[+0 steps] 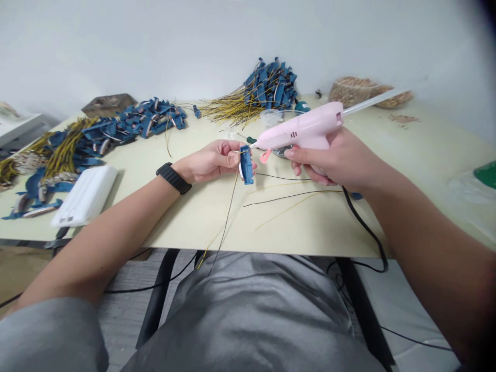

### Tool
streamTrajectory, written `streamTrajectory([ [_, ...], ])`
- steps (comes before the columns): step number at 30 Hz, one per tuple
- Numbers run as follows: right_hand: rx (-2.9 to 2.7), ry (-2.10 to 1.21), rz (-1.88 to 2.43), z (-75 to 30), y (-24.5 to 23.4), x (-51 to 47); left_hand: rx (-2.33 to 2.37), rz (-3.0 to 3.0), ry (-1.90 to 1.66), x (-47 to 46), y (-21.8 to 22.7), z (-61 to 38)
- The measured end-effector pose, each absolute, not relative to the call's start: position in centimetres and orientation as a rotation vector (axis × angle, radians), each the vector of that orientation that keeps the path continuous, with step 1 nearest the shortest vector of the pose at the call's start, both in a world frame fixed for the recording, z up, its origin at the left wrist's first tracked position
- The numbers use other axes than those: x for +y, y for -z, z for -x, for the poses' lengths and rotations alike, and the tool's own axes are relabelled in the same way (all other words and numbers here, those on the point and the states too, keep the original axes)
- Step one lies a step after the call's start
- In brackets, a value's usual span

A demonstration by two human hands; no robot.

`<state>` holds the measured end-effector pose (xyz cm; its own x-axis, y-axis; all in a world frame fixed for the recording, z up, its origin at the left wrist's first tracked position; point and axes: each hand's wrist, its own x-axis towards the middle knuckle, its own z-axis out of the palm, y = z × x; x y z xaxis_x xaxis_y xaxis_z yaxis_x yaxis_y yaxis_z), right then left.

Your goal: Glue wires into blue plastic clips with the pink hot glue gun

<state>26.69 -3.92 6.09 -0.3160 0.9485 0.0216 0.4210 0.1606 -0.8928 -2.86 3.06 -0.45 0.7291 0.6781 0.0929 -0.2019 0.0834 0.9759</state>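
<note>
My left hand (212, 161) pinches a small blue piece (246, 165) with thin yellow and black wires (227, 217) hanging from it toward my lap. A black band sits on that wrist. My right hand (336, 161) is wrapped round the grip of a pink glue gun (302, 131), one finger by its pink trigger. The gun's nozzle touches the top of the blue piece. A clear glue stick (382, 97) sticks out of the gun's back, and its black cord (364, 225) runs off the table edge.
Heaps of blue pieces with yellow wires lie at the left (73, 144) and at the back (267, 85). A white flat box (86, 195) is at the left edge. A clear cup (270, 118), loose wires (289, 199) and a pile of brown bits (354, 90) lie on the cream table (310, 227).
</note>
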Motion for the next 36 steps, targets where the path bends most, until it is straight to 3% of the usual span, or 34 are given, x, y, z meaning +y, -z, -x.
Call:
streamTrajectory([
  [36,-1.904,-1.196,1.306,-27.1,-5.7,-3.8,0.566,-1.359,-0.773,3.3,0.2,2.7],
])
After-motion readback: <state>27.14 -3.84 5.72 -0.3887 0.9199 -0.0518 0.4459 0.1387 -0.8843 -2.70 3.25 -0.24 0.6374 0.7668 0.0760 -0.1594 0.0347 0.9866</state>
